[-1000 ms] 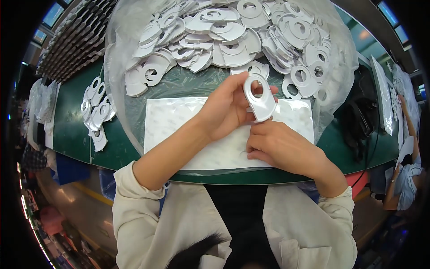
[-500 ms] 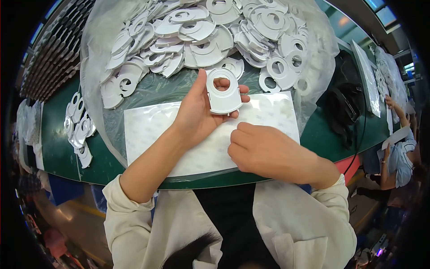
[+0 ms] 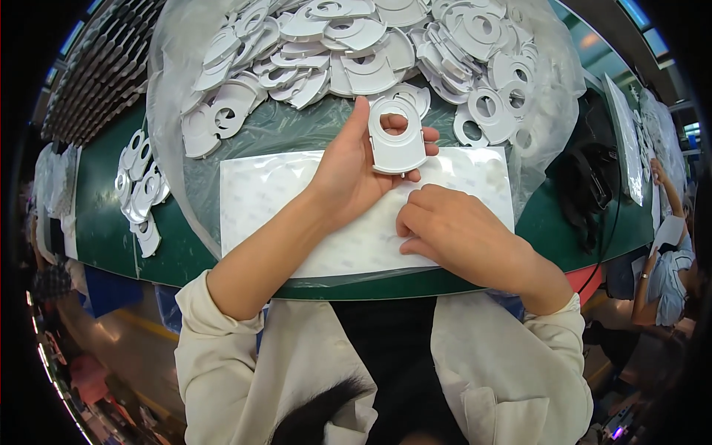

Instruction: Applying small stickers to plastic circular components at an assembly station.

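Note:
My left hand [image 3: 345,174] holds a white plastic plate with a round hole [image 3: 400,153]. The thumb lies along its left edge, and the fingers pass behind it, with tips showing at the right edge and through the hole. Just below and to the right is my right hand [image 3: 456,226], apart from the plate, its fingers curled in and its thumb tucked beneath them. Whatever those fingers hold, if anything, is hidden. Under both hands lies a glossy white sheet [image 3: 282,211] with faint pale marks.
Many similar white plates [image 3: 371,70] are heaped on clear plastic film [image 3: 174,111] at the back. A smaller group [image 3: 141,189] sits on the green table [image 3: 96,222] at left. A black bag-like object [image 3: 593,178] lies at right, and another person's arm [image 3: 671,196] shows at the far right.
The whole view has shifted a little. The plate in my left hand is turned slightly, and a small tab shows at its bottom edge. My right thumb has come into sight.

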Available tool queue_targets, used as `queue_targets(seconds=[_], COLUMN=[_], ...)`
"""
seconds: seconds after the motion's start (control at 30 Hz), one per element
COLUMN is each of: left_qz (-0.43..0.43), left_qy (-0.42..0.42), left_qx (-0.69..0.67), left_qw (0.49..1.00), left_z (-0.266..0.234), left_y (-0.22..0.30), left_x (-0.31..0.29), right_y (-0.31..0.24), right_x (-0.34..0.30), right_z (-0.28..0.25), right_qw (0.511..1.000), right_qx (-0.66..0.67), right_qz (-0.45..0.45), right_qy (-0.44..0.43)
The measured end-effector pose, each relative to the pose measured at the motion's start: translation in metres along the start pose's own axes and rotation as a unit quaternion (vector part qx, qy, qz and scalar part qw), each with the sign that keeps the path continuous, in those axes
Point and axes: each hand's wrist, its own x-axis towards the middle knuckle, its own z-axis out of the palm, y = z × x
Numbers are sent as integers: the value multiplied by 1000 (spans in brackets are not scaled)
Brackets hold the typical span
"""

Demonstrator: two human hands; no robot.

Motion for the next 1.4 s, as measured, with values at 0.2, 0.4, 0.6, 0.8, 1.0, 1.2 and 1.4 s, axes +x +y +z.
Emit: queue_targets(seconds=[0.2, 0.4, 0.6, 0.8, 1.0, 1.2, 1.4], left_qz=[2, 3, 2, 3, 3, 9, 4], left_qy=[0, -22, 31, -12, -5, -19, -3], left_qx=[16, 53, 91, 92, 89, 90, 84], left_qw=[1000, 998, 995, 996, 996, 996, 996], left_z=[3, 3, 10, 5, 3, 0, 2], left_y=[1, 2, -5, -3, -4, -5, -4], left_x=[0, -3, -5, -4, -4, -3, -4], right_y=[-12, -13, 9, 46, 44, 45, 46], right_x=[-7, -19, 2, 26, 29, 30, 30], right_z=[-3, -33, -41, -11, -5, -5, -5], right_qw=[990, 947, 921, 836, 851, 849, 848], right_qx=[-115, 160, 311, 475, 443, 440, 442], right_qz=[-72, -222, -7, 82, 90, 102, 106], right_qy=[-35, -168, 235, 261, 269, 275, 273])
